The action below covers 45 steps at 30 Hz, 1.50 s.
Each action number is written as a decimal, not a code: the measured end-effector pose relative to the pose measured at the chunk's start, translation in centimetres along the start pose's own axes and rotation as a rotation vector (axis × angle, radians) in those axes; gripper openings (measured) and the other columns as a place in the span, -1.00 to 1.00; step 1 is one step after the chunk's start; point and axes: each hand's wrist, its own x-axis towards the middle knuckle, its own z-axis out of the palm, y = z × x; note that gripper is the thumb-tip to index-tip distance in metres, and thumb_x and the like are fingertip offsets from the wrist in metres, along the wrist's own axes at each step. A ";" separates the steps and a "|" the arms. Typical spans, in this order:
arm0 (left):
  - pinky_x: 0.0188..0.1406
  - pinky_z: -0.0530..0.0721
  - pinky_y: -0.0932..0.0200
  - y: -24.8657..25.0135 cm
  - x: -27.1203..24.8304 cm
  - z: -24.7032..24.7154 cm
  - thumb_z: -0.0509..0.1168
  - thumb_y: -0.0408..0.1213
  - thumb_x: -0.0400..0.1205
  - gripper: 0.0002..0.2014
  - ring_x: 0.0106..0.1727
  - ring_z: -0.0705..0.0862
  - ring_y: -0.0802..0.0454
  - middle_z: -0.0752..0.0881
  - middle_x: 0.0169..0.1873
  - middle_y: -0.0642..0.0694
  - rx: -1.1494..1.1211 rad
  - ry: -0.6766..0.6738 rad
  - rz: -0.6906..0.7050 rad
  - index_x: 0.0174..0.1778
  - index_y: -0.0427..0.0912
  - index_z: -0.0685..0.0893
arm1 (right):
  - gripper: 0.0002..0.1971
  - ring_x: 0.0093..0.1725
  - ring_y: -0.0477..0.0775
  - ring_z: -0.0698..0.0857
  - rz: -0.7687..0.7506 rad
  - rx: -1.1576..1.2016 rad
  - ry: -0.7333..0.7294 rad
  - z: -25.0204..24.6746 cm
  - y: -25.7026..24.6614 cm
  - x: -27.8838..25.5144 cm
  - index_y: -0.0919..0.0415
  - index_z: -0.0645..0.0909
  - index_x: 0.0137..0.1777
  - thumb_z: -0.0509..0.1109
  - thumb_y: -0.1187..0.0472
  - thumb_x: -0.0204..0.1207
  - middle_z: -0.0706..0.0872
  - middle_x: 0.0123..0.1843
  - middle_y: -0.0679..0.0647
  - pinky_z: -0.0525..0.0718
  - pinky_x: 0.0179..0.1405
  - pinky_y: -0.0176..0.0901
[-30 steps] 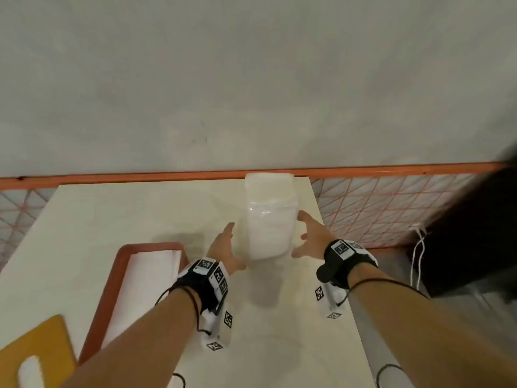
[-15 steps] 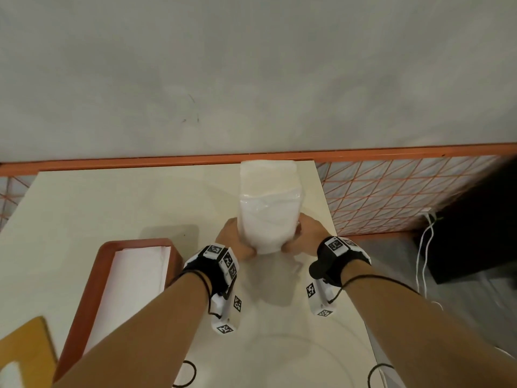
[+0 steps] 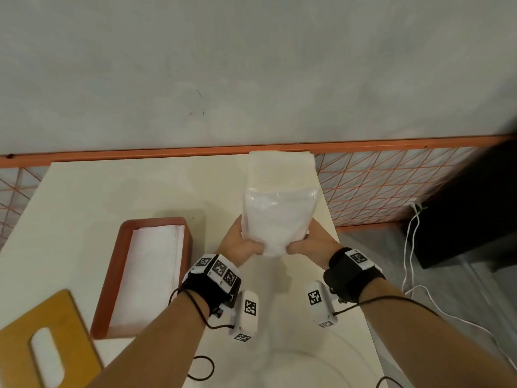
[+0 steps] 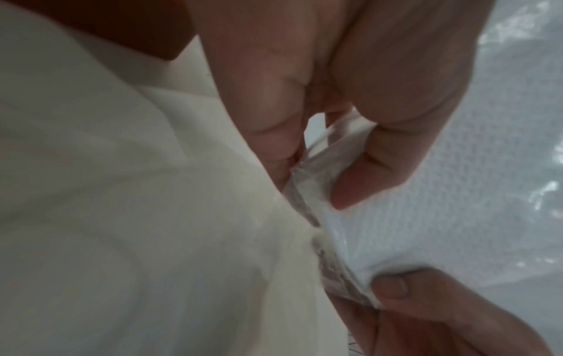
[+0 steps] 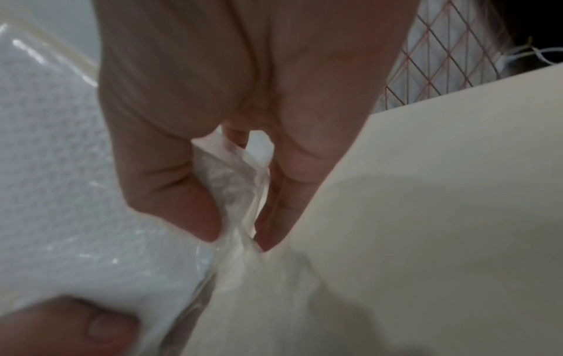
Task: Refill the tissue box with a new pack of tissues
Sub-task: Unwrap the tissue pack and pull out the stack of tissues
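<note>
Both hands now pinch the tissue pack, hiding its near corners

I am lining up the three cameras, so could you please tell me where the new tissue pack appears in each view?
Head: the tissue pack is at centre, above the table, its near end pinched by both hands.
Left wrist: the pack fills the right side, under the left hand.
Right wrist: the pack fills the left side, beside the right hand.
Shared landmark: the pinched plastic seam at the pack's near end.
</note>
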 end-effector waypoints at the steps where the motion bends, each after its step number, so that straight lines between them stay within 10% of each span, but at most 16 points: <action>1: 0.14 0.73 -0.20 -0.1 -1.0 0.0 0.33 -0.60 0.20 -0.28 0.22 0.74 -0.19 0.77 0.16 -0.23 -0.039 -0.012 -0.016 0.35 -0.14 0.58 | -0.20 0.27 0.20 0.71 0.002 0.047 -0.021 0.3 -0.1 -0.9 0.07 0.48 0.45 0.48 0.50 0.15 0.71 0.30 0.19 0.74 0.19 0.17; 8: 0.16 0.71 -0.08 -0.8 -6.5 -0.4 0.47 -0.38 0.37 -0.65 0.10 0.75 -0.18 0.77 0.11 -0.23 -0.077 -0.064 -0.188 0.09 -0.20 0.71 | -0.35 0.01 0.23 0.68 0.095 0.410 -0.114 2.1 -0.1 -6.7 0.38 0.43 0.40 0.38 0.48 0.23 0.62 0.16 0.30 0.70 -0.03 -0.02; 10: 0.32 0.66 -0.17 -1.1 -7.5 -0.5 0.57 -0.09 0.20 -0.32 0.19 0.74 -0.24 0.76 0.15 -0.26 0.019 -0.030 -0.186 0.25 -0.23 0.64 | -0.49 -0.11 0.20 0.70 0.133 0.447 -0.101 2.6 -0.2 -7.9 0.31 0.50 0.26 0.40 0.38 0.25 0.58 0.10 0.28 0.65 -0.07 -0.03; 13: 0.30 0.67 -0.26 -1.6 -8.9 -0.5 0.56 -0.02 0.18 0.04 0.13 0.76 -0.34 0.78 0.04 -0.39 -0.053 0.057 -0.136 0.58 0.27 0.18 | -0.72 -0.29 0.11 0.72 0.206 0.406 -0.053 3.4 -0.3 -9.1 0.21 0.54 -0.05 0.46 0.17 0.27 0.63 -0.06 0.24 0.54 -0.17 -0.07; 15: 0.24 0.72 -0.18 -1.4 -9.8 -0.3 0.47 0.07 0.34 -0.12 -0.04 0.80 -0.26 0.78 -0.12 -0.29 0.022 0.074 -0.067 0.51 0.51 0.13 | -0.81 -0.27 0.10 0.72 0.259 0.286 -0.018 4.0 -0.9 -9.9 0.11 0.60 -0.18 0.44 0.01 0.33 0.69 -0.16 0.21 0.45 -0.15 -0.05; 19: -0.09 0.79 0.09 0.8 -12.0 -0.1 0.17 0.27 0.57 -0.48 -0.33 0.78 -0.03 0.78 -0.12 -0.08 0.260 -0.008 -0.037 0.49 0.42 0.37 | -0.48 -0.15 0.07 0.74 0.263 -0.053 0.069 4.7 -3.6 -11.6 0.08 0.66 0.03 0.31 -0.35 0.34 0.85 -0.17 0.17 0.47 0.01 0.05; 25: -0.30 0.57 0.10 5.7 -15.0 -0.8 -0.12 0.70 0.25 -0.06 -0.55 0.63 -0.01 0.83 -0.40 -0.14 0.477 -0.115 -0.129 0.32 0.11 0.51 | -0.23 -0.16 0.10 0.77 0.111 -0.274 0.237 4.9 -8.3 -12.9 0.16 0.66 0.04 0.19 -0.56 0.31 0.79 -0.09 0.12 0.54 -0.17 -0.09; 30: -0.04 0.62 0.05 6.1 -15.2 -1.5 -0.14 0.59 0.40 -0.07 -0.31 0.66 -0.03 0.72 -0.39 -0.09 0.770 -0.102 -0.100 -0.10 -0.27 0.69 | -0.30 -0.33 0.11 0.77 0.151 -0.254 0.136 5.2 -9.7 -13.1 0.24 0.69 -0.25 0.34 -0.50 0.26 0.80 -0.28 0.12 0.68 -0.17 -0.05; 35: 0.10 0.71 -0.18 4.2 -14.6 -1.7 0.07 0.30 0.61 -0.42 -0.22 0.66 -0.16 0.57 -0.40 -0.09 0.643 0.007 0.045 -0.44 -0.17 0.44 | -0.46 -0.14 0.23 0.85 0.074 -0.217 0.103 5.2 -8.4 -12.8 0.45 0.67 0.00 0.57 -0.09 0.35 0.82 -0.04 0.23 0.84 -0.04 0.12; 41: -0.12 0.82 -0.18 4.6 -14.7 -1.8 0.28 0.10 0.61 -0.59 -0.06 0.78 -0.09 0.73 0.01 -0.08 0.449 0.102 0.152 0.15 -0.17 0.58 | -0.57 -0.26 0.25 0.83 0.035 -0.017 0.095 5.8 -9.2 -13.8 0.54 0.69 0.00 0.41 0.06 0.57 0.79 -0.21 0.23 0.83 -0.02 0.14; 45: 0.06 0.78 -0.14 5.7 -14.2 -2.9 0.28 0.10 0.60 -0.51 0.06 0.75 -0.06 0.71 0.15 -0.04 0.499 0.113 0.152 0.40 -0.02 0.45 | -0.45 -0.12 0.26 0.84 0.014 -0.014 0.034 6.2 -9.4 -14.0 0.45 0.66 0.11 0.58 -0.06 0.39 0.82 -0.03 0.22 0.82 0.01 0.12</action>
